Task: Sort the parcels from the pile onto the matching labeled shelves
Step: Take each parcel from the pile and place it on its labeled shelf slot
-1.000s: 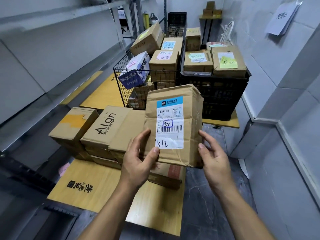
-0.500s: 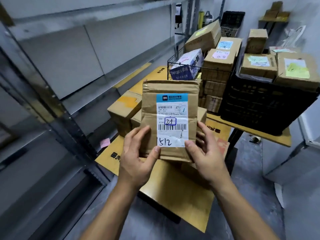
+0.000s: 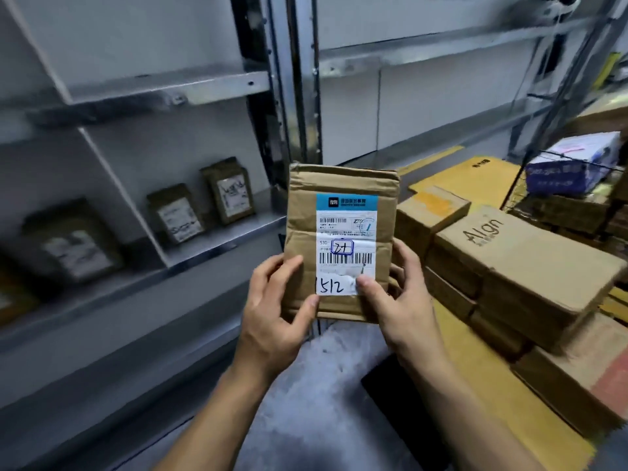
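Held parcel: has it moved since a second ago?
Yes. The parcel has swung left, off the Align box and toward the shelf rack.

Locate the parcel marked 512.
Head view, centre: the parcel is held upright between the left hand and right hand, in front of the shelf post, with the Align box to its right.

On the lower shelf [image 3: 224, 237] three upright packets [image 3: 176, 215] stand toward the back, leaving a bare strip along the front edge and at the right end beside the steel upright [image 3: 289, 96], with open height up to the shelf above [image 3: 163, 91]. To the right, stacked cartons [image 3: 523, 263] and the wire basket [image 3: 516, 188] behind them block that side. The grey floor aisle [image 3: 306, 385] between shelving and cartons is open, apart from the parcel [image 3: 339, 205] gripped in the left hand [image 3: 272, 321] and right hand [image 3: 401, 311].
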A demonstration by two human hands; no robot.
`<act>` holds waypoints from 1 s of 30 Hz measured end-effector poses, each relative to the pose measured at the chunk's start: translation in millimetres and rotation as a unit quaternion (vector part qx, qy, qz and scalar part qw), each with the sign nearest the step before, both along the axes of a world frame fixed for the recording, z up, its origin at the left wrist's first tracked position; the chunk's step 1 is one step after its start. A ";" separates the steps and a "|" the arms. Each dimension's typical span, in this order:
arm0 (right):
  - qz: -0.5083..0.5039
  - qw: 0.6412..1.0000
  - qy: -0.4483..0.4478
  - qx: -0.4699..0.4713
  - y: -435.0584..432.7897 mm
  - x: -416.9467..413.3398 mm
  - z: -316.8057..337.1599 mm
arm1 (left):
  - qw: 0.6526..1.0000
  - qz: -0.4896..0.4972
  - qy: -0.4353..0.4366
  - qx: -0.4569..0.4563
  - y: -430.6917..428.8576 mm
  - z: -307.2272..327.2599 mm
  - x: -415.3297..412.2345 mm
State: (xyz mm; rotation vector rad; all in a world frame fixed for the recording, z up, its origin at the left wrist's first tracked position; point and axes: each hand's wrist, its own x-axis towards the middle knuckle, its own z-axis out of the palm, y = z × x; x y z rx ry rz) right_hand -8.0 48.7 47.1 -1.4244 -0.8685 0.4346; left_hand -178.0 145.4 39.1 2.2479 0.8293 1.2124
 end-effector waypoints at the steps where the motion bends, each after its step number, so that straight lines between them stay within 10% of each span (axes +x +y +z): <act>1: 0.016 1.000 0.007 0.007 12.2 -19.2 -0.5 | 1.000 0.016 0.006 -0.003 5.7 0.7 -21.8; 16: 0.310 0.950 0.019 -0.033 141.4 -304.0 -12.8 | 0.935 0.346 0.051 -0.051 -2.5 4.6 -349.5; 30: 0.566 0.821 0.038 -0.062 218.1 -606.2 -35.5 | 0.713 0.624 0.286 -0.147 -44.7 -16.5 -624.0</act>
